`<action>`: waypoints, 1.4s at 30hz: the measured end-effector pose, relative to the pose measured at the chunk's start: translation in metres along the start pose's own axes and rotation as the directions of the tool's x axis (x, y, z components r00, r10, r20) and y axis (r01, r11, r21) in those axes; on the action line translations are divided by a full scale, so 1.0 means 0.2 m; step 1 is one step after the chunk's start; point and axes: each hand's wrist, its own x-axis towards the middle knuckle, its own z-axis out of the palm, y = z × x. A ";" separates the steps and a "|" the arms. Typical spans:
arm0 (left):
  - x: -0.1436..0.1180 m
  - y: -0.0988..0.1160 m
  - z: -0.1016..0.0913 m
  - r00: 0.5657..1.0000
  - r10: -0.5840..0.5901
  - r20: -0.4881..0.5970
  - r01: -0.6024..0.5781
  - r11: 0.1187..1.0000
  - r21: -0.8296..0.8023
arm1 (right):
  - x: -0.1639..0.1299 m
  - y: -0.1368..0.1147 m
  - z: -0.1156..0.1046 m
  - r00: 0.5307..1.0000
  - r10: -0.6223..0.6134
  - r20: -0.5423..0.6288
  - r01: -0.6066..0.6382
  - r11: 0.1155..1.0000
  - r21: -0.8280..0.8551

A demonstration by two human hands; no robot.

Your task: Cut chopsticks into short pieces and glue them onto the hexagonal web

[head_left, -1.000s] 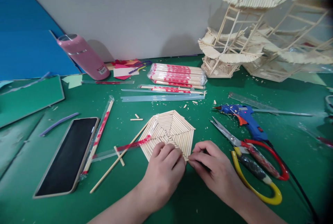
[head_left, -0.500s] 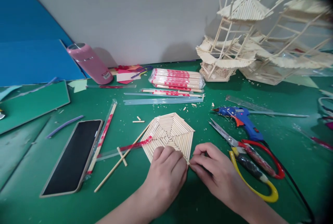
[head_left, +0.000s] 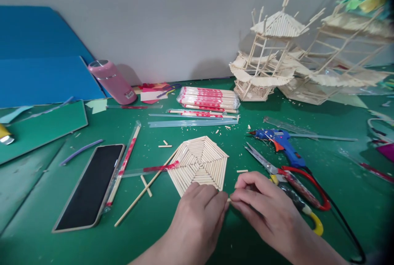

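Observation:
My left hand (head_left: pixel 198 218) is closed, knuckles up, at the near edge of a flat many-sided panel (head_left: pixel 201 160) built from wooden sticks in rings. Between its fingertips and those of my right hand (head_left: pixel 267 205) shows the end of a thin wooden stick (head_left: pixel 229 200). The right hand pinches that end; most of the stick is hidden by the left fingers. A short stick piece (head_left: pixel 242 171) lies just beyond the right hand. Across the panel's left side rests a red-and-clear wrapper (head_left: pixel 160 167), near a long loose stick (head_left: pixel 138 197).
Scissors (head_left: pixel 303 185) and a blue glue gun (head_left: pixel 281 138) with a cord lie to the right. A phone (head_left: pixel 89 187) is at left, a pink bottle (head_left: pixel 113 82) behind it. Wrapped chopsticks (head_left: pixel 209 97) and a stick-built tower (head_left: pixel 264 55) stand at the back.
Both hands have drawn slightly nearer to me, off the panel's corner, with the stick between them. The short piece beyond the right hand now shows. The view has tilted up a little.

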 end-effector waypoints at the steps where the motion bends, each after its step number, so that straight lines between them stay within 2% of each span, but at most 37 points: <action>1: 0.00 0.00 0.00 1.000 -0.003 0.001 0.003 1.000 -0.004 | 0.00 0.00 0.00 1.000 -0.003 -0.001 0.003 1.000 0.002; 7: -0.02 -0.01 0.01 1.000 -0.031 0.001 0.031 0.998 -0.051 | -0.01 -0.02 -0.02 1.000 -0.010 0.002 0.010 1.000 0.000; 10: -0.03 -0.02 0.02 0.997 -0.072 0.010 0.072 0.994 -0.086 | -0.05 0.01 -0.05 0.991 -0.018 -0.132 0.003 0.994 -0.111; 12: -0.04 -0.03 0.02 0.996 -0.087 -0.004 0.086 0.988 -0.130 | -0.11 0.06 -0.09 0.961 0.036 -0.275 -0.096 0.973 -0.209; 14: -0.04 -0.05 0.02 0.995 -0.088 -0.035 0.080 0.979 -0.190 | -0.20 0.12 -0.12 0.897 0.153 -0.414 -0.273 0.929 -0.248; 15: -0.04 -0.05 0.02 0.995 -0.086 -0.053 0.073 0.972 -0.222 | -0.25 0.15 -0.13 0.869 0.215 -0.445 -0.348 0.906 -0.241; 18: -0.05 -0.07 0.01 0.990 -0.100 -0.100 0.063 0.945 -0.321 | -0.39 0.25 -0.14 0.815 0.415 -0.405 -0.536 0.805 -0.254; 19: -0.05 -0.07 0.01 0.986 -0.118 -0.118 0.070 0.933 -0.352 | -0.43 0.28 -0.14 0.810 0.437 -0.392 -0.560 0.775 -0.292; 21: -0.05 -0.09 0.00 0.973 -0.178 -0.150 0.103 0.906 -0.411 | -0.48 0.32 -0.12 0.822 0.442 -0.359 -0.562 0.731 -0.388; 24: -0.05 -0.11 0.00 0.945 -0.291 -0.152 0.179 0.844 -0.506 | -0.46 0.36 -0.10 0.835 0.465 -0.295 -0.549 0.660 -0.513; 27: -0.05 -0.12 0.00 0.913 -0.402 -0.070 0.274 0.731 -0.625 | -0.41 0.38 -0.12 0.797 0.553 -0.243 -0.581 0.593 -0.557; 30: -0.05 -0.11 0.01 0.867 -0.499 -0.015 0.342 0.616 -0.710 | -0.38 0.39 -0.17 0.750 0.629 -0.206 -0.630 0.584 -0.511; 33: -0.05 -0.11 0.01 0.815 -0.579 0.008 0.389 0.538 -0.748 | -0.40 0.39 -0.20 0.727 0.673 -0.135 -0.666 0.645 -0.374; 38: -0.04 -0.11 0.02 0.759 -0.645 0.083 0.433 0.405 -0.805 | -0.37 0.30 -0.13 0.773 0.626 -0.105 -0.632 0.773 -0.045; 42: -0.04 -0.11 0.01 0.733 -0.672 0.100 0.433 0.349 -0.831 | -0.32 0.19 -0.02 0.846 0.525 -0.093 -0.518 0.851 0.085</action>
